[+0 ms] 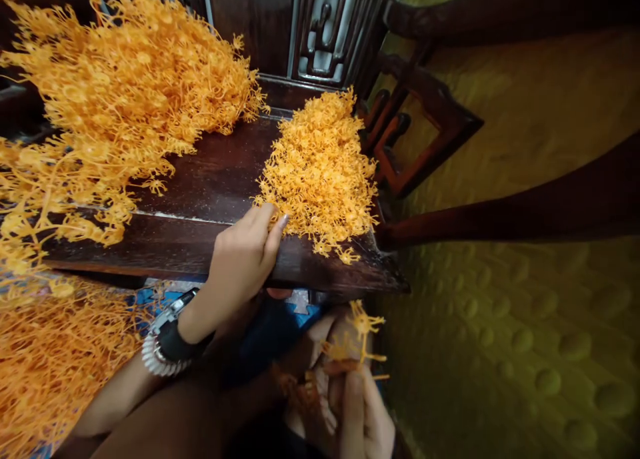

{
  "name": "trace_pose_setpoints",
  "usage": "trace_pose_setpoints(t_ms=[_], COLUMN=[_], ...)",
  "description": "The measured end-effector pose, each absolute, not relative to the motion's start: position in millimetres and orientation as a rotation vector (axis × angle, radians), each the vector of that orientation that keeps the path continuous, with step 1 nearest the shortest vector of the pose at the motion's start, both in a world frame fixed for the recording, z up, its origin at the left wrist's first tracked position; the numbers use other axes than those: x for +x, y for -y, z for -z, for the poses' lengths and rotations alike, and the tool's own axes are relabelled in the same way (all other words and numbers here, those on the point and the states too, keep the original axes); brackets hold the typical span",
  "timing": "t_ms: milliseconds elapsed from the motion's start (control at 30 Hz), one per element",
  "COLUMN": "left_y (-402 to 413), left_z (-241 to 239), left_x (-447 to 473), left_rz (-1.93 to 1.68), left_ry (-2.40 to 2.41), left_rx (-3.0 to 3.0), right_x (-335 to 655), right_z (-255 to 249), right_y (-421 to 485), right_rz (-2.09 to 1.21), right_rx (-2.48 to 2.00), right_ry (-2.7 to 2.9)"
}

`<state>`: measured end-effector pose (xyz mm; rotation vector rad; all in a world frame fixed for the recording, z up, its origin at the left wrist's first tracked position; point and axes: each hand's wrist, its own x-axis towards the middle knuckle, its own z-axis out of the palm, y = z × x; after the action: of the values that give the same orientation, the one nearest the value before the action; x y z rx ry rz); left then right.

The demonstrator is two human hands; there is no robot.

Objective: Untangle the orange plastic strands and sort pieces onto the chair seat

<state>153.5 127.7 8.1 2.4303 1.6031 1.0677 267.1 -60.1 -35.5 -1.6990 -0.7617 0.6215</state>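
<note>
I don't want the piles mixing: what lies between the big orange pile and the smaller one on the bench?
The head view shows dark bench wood with a pale seam, and towards the front, the left hand at the smaller pile.

spidery orange piece (365, 323): in right hand (364, 405) | small orange heap (320, 169): loose, on bench (220, 175)

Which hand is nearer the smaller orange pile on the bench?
Left: the left hand is at the near edge of the smaller orange pile; the right hand is lower in view, apart.
</note>
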Motion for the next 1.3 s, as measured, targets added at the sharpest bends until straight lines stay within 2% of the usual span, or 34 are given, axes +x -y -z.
trace_pose_setpoints(t_ms=[133, 267, 533, 667, 867, 1167, 1300], left_y=[-140, -137, -136, -132, -111, -96, -94], left_z=[-10, -7, -4, -4, 3, -16, -16], left_x=[160, 155, 146, 138, 137, 132, 128], left_rz=[-1.056, -1.044, -1.002, -1.145, -1.414, -1.443, -1.34], left_ry=[-1.597, -1.363, -1.141, -0.911, -0.7, -0.838, -0.822], left_rx=[2.551, 2.666, 2.668, 2.679, 2.291, 2.071, 1.904], right_x=[280, 285, 274, 271, 261, 230, 220], right_z=[21, 11, 8, 12, 15, 30, 26], right_y=[30, 13, -2, -10, -14, 12, 11], right_rz=[-0.583, -0.545, -0.641, -0.656, -0.633, -0.327, -0.365], right_rx=[-1.564, -1.479, -1.568, -1.518, -1.535, -1.506, -1.503], right_ry=[0.758, 0.848, 0.914, 0.959, 1.048, 1.148, 1.173])
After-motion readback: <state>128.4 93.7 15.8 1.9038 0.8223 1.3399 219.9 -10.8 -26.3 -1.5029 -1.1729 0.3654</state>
